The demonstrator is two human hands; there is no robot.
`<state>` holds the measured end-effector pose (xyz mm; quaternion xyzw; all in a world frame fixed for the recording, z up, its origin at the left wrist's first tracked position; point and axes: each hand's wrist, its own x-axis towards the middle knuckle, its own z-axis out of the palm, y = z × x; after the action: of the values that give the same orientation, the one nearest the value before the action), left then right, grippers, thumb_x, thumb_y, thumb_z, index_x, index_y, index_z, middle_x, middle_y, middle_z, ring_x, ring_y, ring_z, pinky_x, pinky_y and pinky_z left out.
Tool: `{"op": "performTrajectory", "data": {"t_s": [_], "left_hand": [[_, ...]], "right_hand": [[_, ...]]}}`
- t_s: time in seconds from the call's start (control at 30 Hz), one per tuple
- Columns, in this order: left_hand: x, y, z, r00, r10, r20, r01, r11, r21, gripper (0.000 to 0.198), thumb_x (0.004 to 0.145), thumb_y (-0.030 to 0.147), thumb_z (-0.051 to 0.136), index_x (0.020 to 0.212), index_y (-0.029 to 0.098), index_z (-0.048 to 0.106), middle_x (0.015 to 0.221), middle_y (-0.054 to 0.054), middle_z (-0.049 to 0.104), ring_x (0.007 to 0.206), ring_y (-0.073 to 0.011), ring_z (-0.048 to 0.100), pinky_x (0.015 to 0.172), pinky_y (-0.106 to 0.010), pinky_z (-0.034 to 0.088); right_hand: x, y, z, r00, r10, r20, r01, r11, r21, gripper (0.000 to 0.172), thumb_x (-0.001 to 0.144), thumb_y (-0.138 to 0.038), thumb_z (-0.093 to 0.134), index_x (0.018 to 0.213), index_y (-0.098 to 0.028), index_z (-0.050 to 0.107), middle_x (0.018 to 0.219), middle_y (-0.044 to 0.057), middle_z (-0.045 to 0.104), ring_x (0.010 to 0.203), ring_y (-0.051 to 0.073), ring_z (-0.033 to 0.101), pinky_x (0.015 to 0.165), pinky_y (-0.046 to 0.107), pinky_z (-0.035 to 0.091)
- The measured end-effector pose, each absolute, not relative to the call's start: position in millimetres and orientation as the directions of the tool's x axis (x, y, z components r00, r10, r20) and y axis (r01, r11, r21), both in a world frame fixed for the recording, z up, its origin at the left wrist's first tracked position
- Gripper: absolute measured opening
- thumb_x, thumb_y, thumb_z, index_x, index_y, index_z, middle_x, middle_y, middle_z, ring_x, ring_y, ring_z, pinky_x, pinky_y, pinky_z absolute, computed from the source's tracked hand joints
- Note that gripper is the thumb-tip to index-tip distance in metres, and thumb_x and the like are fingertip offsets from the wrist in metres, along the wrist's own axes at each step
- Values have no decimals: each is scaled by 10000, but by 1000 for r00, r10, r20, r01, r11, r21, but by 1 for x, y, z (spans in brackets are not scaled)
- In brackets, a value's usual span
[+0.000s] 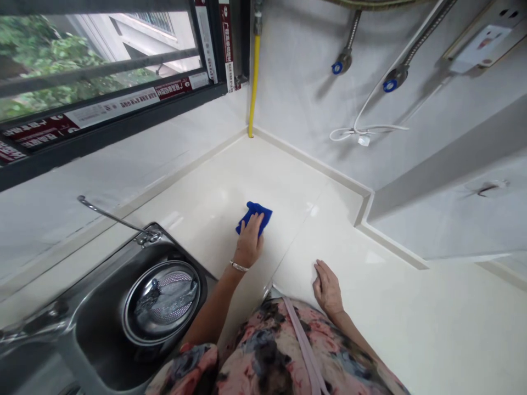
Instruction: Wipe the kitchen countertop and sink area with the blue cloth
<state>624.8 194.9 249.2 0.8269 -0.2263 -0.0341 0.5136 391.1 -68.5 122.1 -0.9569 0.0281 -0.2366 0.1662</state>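
Observation:
My left hand [249,241] presses down on a small blue cloth [256,214] lying on the cream countertop [370,296], near the middle of the corner section. The fingers lie over the cloth and hold it against the surface. A thin bracelet sits on that wrist. My right hand [327,285] rests flat on the countertop close to its front edge, fingers stretched out, holding nothing.
A steel sink [102,329] with a round metal bowl [162,302] in it lies at the lower left, its faucet [119,220] along the back. A yellow pipe [254,82] stands in the wall corner. A window [94,66] is upper left; hoses and a white cable [366,131] hang on the right wall.

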Motion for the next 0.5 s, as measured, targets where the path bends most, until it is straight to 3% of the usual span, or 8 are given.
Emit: {"op": "performTrajectory", "data": {"t_s": [0.1,0.17,0.3,0.5], "left_hand": [[620,210,216,752,-659,15,-511,-568,646,370,885,306,637,1221,206,756,1584,-170,520,1564,-404,310,1285,-674,107],[618,218,198,725,-689,-9,-518,-553,653,303,885,298,645,1141,214,785,1554,-164,555,1540,-400,364,1283,-665,140],[625,217,188,832,-548,87,-428,-533,730,445,959,320,550,1365,185,675,1559,-178,546,1509,-367,428,1283,-658,136],[646,183,197,867,-477,143,-467,-680,565,582,1011,379,448,1542,148,516,1671,-182,381,1592,-359,262,1301,-639,39]], "right_hand": [[391,-68,124,890,-142,433,15,-940,-340,580,976,-156,445,1552,-229,439,1504,148,562,1403,308,537,1112,596,523],[391,-67,125,889,-146,433,13,-939,-343,581,975,-150,447,1551,-228,441,1500,148,567,1403,309,537,1110,594,524],[390,-67,126,889,-143,434,11,-942,-335,577,973,-141,455,1544,-227,450,1487,146,577,1398,305,540,1104,580,528],[390,-67,125,897,-155,413,-3,-938,-345,574,975,-146,451,1543,-232,448,1506,143,562,1409,306,530,1113,589,516]]}}
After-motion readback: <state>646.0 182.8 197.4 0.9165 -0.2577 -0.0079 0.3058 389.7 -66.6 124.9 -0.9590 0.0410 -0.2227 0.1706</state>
